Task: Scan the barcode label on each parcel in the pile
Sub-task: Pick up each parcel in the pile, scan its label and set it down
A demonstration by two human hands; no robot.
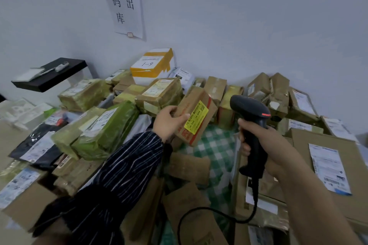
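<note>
My left hand [168, 122] grips a small brown cardboard parcel [196, 105] lifted above the pile, its yellow label [196, 117] with barcode facing me. To its right, my right hand [256, 135] holds the handle of a black barcode scanner [249, 110]. The scanner's head sits just right of the parcel and points left toward it. A black cable [199, 213] trails down from the scanner handle. A pile of taped parcels [103, 125] spreads across the surface under both hands.
Green-taped boxes lie at left and brown boxes [278, 93] at back right. A large flat carton with a white label [328, 169] is at right. A yellow-and-white box [153, 65] leans on the wall. A black shelf [49, 75] sticks out at left. A green checked cloth [217, 145] shows underneath.
</note>
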